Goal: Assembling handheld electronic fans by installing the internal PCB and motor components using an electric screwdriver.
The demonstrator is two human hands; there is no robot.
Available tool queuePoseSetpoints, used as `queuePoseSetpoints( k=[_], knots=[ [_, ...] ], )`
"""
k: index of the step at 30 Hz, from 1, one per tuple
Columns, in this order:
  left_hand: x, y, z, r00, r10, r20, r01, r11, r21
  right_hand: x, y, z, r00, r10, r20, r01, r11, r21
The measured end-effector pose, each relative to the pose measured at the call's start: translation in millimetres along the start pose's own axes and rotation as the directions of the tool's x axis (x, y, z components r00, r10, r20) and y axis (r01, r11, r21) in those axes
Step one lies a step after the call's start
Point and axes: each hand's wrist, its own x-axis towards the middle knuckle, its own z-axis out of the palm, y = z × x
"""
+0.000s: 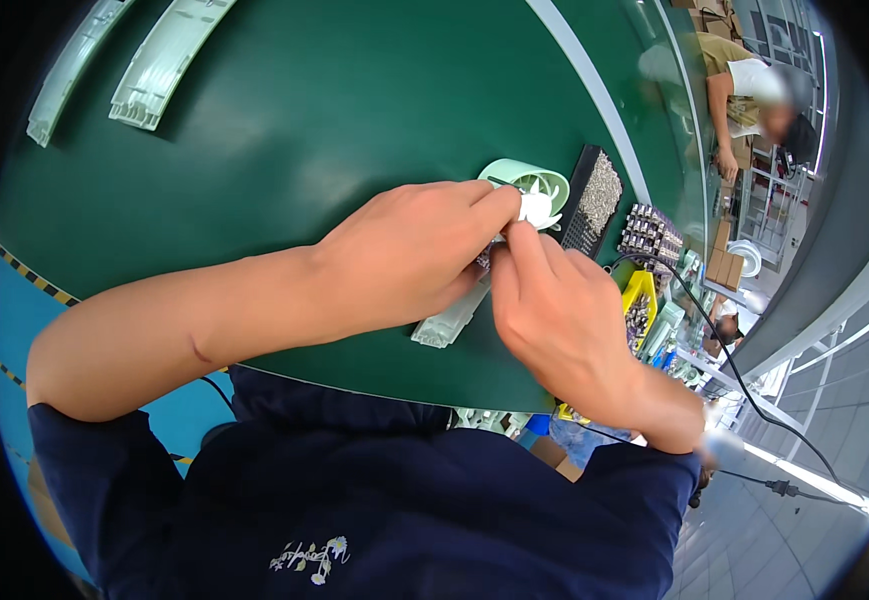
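A small fan with a pale green round housing point(510, 170) and a white bladed wheel point(536, 209) sits at my fingertips. My left hand point(424, 240) is closed, thumb and forefinger at the near left side of this fan. Right beside it, my right hand point(559, 310) is closed too, its bent fingertips meeting the left ones just below the wheel. Whatever lies between the right fingertips is hidden. Under both hands a long pale green shell piece point(450, 322) slants toward the table's near edge; the hands cover its upper part.
Right of the fan stands a black tray point(594, 200) of small metal parts. Beyond are a rack of metal cylinders point(651, 235), a yellow bin point(638, 300) and a black cable point(699, 300). Two curved shells point(169, 65) lie far left on the green table point(354, 110). A co-worker point(744, 95) is at far right.
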Motion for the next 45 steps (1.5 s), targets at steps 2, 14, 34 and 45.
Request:
queuePoseSetpoints(
  k=[2, 14, 34, 45],
  knots=[
    [2, -1, -1, 0.999, 0.030, -0.020, -0.030, 0.999, -0.025, 5, 0, -5, 0.997, -0.034, 0.074, 0.039, 0.997, -0.067],
    [0, 13, -4, 0.995, -0.064, 0.074, 0.061, 0.997, 0.044, -13, -20, 33, 0.940, 0.107, -0.324, -0.119, 0.993, -0.015],
    [24, 2, -16, 0.948, -0.309, -0.076, 0.262, 0.895, -0.361, 3, 182, 84, 0.565, 0.581, -0.586, -0.142, 0.768, 0.625],
    [22, 1, -27, 0.978, -0.202, -0.054, 0.189, 0.965, -0.184, 58, 325, 141, 0.599, 0.759, -0.255, -0.451, 0.582, 0.676]
  ],
)
